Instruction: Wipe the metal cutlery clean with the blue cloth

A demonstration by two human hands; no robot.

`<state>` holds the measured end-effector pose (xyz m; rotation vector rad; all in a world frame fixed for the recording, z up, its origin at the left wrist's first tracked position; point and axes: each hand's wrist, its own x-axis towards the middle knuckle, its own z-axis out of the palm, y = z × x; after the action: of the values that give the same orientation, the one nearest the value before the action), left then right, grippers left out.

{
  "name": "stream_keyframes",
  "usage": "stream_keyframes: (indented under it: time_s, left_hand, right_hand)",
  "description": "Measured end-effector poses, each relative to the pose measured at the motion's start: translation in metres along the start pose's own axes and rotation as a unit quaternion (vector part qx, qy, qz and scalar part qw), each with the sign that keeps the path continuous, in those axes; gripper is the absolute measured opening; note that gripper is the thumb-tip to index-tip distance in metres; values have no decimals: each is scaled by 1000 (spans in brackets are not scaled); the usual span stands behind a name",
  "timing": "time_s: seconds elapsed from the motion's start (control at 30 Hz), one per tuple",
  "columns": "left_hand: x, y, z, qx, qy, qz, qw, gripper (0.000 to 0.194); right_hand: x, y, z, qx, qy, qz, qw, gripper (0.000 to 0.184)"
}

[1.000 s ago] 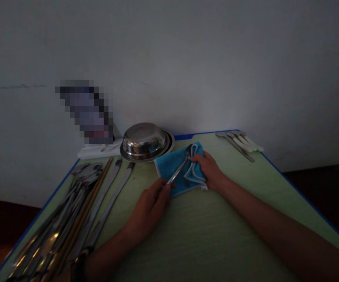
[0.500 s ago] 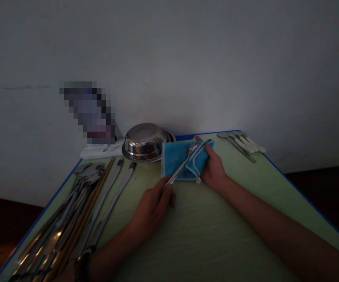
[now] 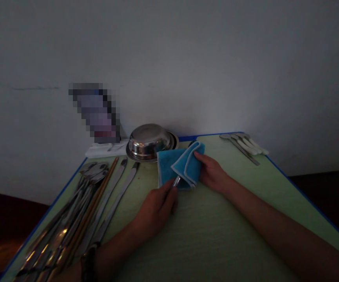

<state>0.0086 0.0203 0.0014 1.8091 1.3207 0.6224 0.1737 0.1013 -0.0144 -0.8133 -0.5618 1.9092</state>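
My left hand (image 3: pixel 159 203) is closed around the handle of a metal spoon (image 3: pixel 176 181). A folded blue cloth (image 3: pixel 169 162) with a pale edge is wrapped over the rest of the spoon, so its bowl is mostly hidden. My right hand (image 3: pixel 212 170) grips the cloth from the right, thumb on the near face and the other fingers behind it. Both hands are above the middle of the green table (image 3: pixel 204 235).
Upturned metal bowls (image 3: pixel 150 141) stand by the wall. On the left lie several spoons (image 3: pixel 94 172), chopsticks (image 3: pixel 98 196) and two table knives (image 3: pixel 119 196). Several white-handled utensils (image 3: pixel 248 145) lie at the back right. A blurred-out upright device (image 3: pixel 95 113) leans at the back left.
The cloth has been folded over the spoon's bowl, which showed before. My right hand has come slightly lower with the cloth. The view has shifted a little.
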Motion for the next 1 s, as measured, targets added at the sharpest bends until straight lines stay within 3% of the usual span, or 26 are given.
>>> stream_keyframes:
  time_s: [0.1,0.23,0.53,0.83,1.0]
  left_hand:
    - [-1,-2,0,11,-29,12,999,26]
    - [-2,-2,-1,47,-52,27,997,28]
    - [-2,-3,0,124,-40,37,991,22]
    - [-1,-3,2,143,-51,43,987,22]
    - [0,-2,2,153,-57,45,986,22]
  right_hand:
    - [2,4,-3,-31,-11,-35,999,15]
    - [1,4,-5,-54,-35,-21,998,16]
    - [1,4,-8,-98,-47,-26,994,16]
    - [0,7,-1,-54,-7,-76,996,17]
    - [0,8,-1,-82,-2,-84,993,20]
